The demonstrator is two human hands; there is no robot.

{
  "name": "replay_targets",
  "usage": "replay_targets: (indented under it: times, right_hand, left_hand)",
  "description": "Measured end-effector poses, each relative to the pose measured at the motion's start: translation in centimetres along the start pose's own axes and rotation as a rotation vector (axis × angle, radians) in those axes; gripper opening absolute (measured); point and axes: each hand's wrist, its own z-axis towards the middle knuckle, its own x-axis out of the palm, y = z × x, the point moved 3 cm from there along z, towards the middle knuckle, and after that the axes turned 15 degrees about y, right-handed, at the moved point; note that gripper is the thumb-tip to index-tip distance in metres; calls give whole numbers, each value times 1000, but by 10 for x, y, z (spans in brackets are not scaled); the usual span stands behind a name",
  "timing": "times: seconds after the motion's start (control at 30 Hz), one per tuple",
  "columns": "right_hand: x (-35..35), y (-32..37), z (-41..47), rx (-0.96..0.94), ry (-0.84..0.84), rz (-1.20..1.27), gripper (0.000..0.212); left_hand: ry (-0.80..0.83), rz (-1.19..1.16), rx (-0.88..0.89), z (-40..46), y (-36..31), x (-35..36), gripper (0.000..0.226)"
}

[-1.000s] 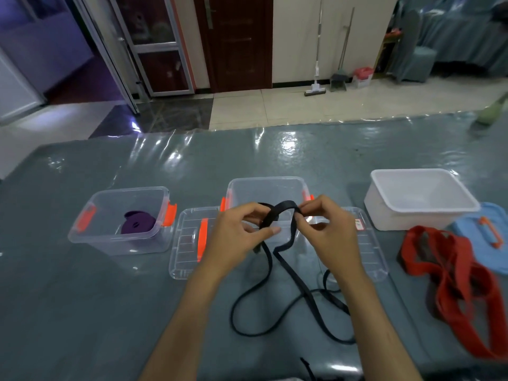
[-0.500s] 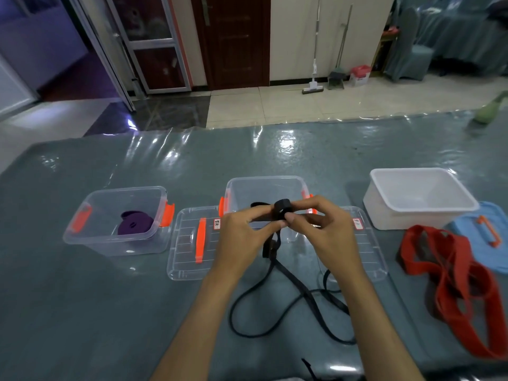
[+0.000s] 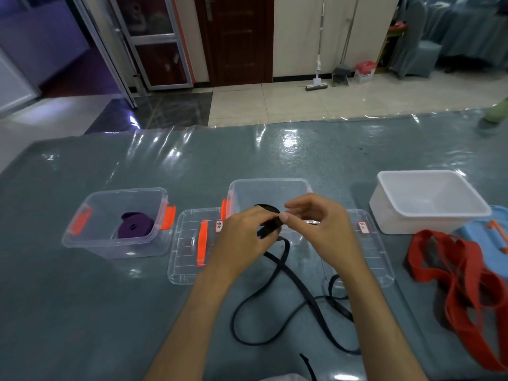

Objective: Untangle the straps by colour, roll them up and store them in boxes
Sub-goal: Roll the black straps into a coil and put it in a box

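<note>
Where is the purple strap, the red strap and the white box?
purple strap (image 3: 136,228), head view, middle of the roll inside the left clear box.
red strap (image 3: 450,273), head view, on its tangled loops.
white box (image 3: 428,224), head view, on its front wall.

The bench (image 3: 82,312) is covered with grey-green cloth under clear film. Three open boxes are set in a row: a clear box (image 3: 90,237) at left, a clear box (image 3: 269,188) at centre, a white box (image 3: 398,215) at right. Two clear lids (image 3: 187,259) (image 3: 368,251), a blue lid (image 3: 478,237), a loose black strap (image 3: 299,292) and a red strap (image 3: 456,281) lie directly on it.
</note>
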Motion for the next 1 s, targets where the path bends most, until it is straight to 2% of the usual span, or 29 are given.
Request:
replay_targets:
  times: [0.13, 0.43, 0.63, 0.73, 0.87, 1.0]
  right_hand:
    - [1, -9, 14, 15, -51, 72, 9]
    - [5, -16, 43, 27, -44, 298, 8]
    - [21, -25, 48, 125, -27, 613, 4]
    - [25, -30, 53, 173, 30, 685, 17]
    - [29, -30, 60, 171, 37, 749, 22]
    - [31, -32, 62, 194, 20, 759, 26]
  left_hand:
    - [-4, -70, -34, 3, 9, -3, 22]
    - [-136, -195, -65, 14, 31, -7, 23]
    - [-177, -316, -75, 21, 42, -9, 22]
    - [-291, -409, -98, 22, 43, -9, 30]
    - [-414, -536, -75, 25, 43, -1, 17]
    - [-389, -645, -97, 32, 47, 8, 24]
